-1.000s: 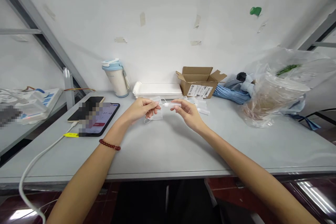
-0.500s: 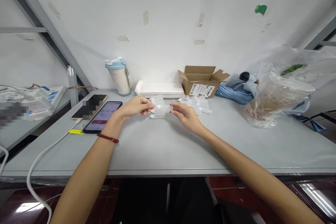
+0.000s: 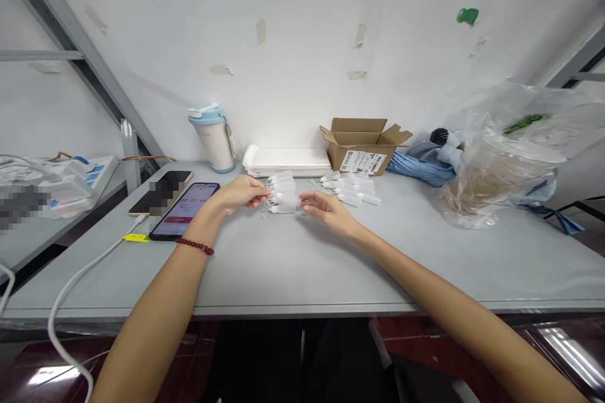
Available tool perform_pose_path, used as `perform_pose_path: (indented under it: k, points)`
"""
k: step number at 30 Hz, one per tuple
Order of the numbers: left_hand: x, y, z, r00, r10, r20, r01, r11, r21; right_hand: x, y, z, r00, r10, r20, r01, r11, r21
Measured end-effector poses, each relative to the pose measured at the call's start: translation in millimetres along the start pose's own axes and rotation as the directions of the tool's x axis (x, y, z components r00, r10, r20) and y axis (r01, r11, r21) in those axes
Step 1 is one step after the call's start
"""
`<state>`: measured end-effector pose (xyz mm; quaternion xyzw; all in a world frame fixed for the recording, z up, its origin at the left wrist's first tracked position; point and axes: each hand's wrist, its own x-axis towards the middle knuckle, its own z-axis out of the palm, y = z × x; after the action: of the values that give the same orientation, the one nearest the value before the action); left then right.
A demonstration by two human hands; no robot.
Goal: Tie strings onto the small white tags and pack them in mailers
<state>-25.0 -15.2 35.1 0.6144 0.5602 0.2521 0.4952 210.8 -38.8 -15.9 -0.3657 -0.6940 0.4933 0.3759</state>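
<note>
My left hand (image 3: 239, 192) and my right hand (image 3: 327, 208) meet low over the grey table (image 3: 293, 264), both pinching the ends of a small clear plastic bottle (image 3: 285, 200). Several similar clear bottles with white caps lie in a stack (image 3: 282, 182) just behind it. Another loose group of bottles (image 3: 352, 189) lies to the right, in front of an open cardboard box (image 3: 362, 145). A red bead bracelet (image 3: 195, 245) is on my left wrist.
Two phones (image 3: 182, 209) lie at the left, one on a white charging cable (image 3: 70, 289). A blue-lidded cup (image 3: 215, 138), a white tray (image 3: 286, 160), blue cloth (image 3: 418, 167) and a large plastic bag (image 3: 501, 157) line the back and right.
Both hands have come down from above the table to just over its surface, and the bottle they hold now sits against the stack of bottles.
</note>
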Motion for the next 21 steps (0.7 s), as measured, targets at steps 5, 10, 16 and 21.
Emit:
perform_pose_path:
  k: [5,10,16,21]
  points:
    - [3.5,-3.7,-1.1,1.000,-0.024,0.011,0.024,0.999,-0.036,-1.4,-5.7,-0.5,0.999,0.003,-0.035,-0.003,1.000,-0.014]
    - [3.6,-1.9,-2.8,0.998,-0.055,-0.008,0.054,0.994,-0.096,-2.1,-8.1,-1.9,0.998,0.012,-0.056,-0.014,0.999,-0.035]
    - [3.8,-1.0,-2.8,0.996,-0.084,-0.031,0.080,0.991,-0.112,-2.0,-9.1,-2.1,0.999,-0.004,-0.054,0.006,0.999,0.038]
    - [4.9,-3.3,-2.7,0.998,-0.069,-0.003,0.069,0.992,-0.105,-2.2,-7.8,-2.0,1.000,0.012,-0.024,-0.010,0.997,0.082]
